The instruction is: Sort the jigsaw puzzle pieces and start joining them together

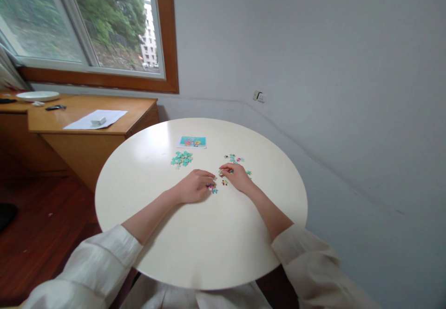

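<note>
My left hand [195, 186] rests on the round table, thumb and fingers curled around a small group of colourful jigsaw pieces [214, 191], partly hiding them. Just to the right, the fingertips of my right hand [237, 177] are pinched on a jigsaw piece [220, 174]. A single red-and-yellow jigsaw piece [225, 182] lies between the hands. More loose pieces [232, 158] are spread beyond and beside my right hand. Farther left sits a heap of mostly teal jigsaw pieces [181, 159], with a picture card [192, 142] behind it.
The white round table [195, 244] carries all the pieces. A wooden desk [139, 114] meets it at the back left, holding a paper sheet [81, 122], a small white box [98, 121] and a white plate [38, 96]. Walls stand behind and to the right.
</note>
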Demonstrator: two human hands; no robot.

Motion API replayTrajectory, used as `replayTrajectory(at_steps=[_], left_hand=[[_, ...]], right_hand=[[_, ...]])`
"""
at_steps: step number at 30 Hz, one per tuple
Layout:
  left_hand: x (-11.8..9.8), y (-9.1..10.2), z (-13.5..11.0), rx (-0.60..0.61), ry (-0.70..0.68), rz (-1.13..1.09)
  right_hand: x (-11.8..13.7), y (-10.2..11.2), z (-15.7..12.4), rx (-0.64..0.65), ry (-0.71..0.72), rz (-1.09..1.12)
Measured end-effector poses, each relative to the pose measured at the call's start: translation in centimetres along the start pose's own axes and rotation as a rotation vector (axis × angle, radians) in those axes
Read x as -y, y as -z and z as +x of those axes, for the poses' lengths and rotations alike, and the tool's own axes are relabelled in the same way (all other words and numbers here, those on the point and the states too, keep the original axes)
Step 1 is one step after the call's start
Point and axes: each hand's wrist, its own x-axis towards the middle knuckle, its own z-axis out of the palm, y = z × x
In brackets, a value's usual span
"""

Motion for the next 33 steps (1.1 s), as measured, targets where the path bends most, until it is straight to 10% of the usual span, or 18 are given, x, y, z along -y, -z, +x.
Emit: replayTrajectory(at_steps=[33], left_hand=[[-0.15,0.06,0.06,0.1,-0.016,0.033]], right_hand=[[0.07,-0.14,0.28,-0.038,0.115,-0.137]])
